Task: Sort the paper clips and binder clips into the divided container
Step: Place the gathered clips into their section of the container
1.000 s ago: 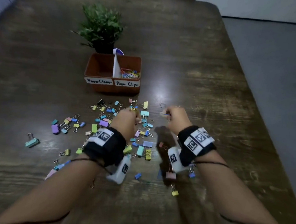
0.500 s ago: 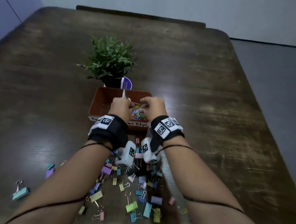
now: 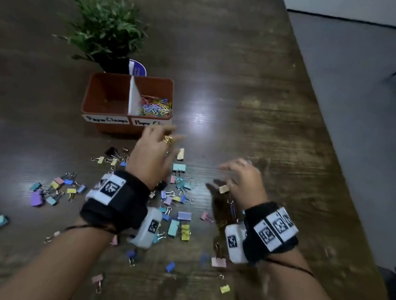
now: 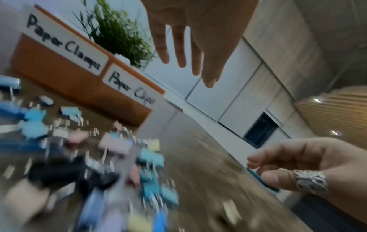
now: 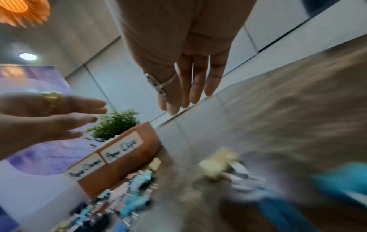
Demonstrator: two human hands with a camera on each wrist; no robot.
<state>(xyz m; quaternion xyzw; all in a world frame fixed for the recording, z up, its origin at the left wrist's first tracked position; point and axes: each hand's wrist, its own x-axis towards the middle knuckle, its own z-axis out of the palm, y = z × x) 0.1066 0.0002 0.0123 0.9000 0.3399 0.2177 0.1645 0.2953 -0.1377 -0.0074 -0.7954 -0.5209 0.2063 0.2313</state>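
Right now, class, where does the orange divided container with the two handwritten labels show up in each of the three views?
Head: orange divided container upper left of centre, in front of the green plant.
Left wrist: container tilted at left, labels facing the camera.
Right wrist: container lower left of centre.
Shared landmark: the plant just behind it.

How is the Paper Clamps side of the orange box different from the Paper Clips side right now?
The Paper Clamps compartment on the left looks empty, its orange floor bare; the Paper Clips compartment on the right holds a heap of coloured paper clips. The left label reads in full; the left hand partly covers the right label. Both share one orange box, split by a white divider.
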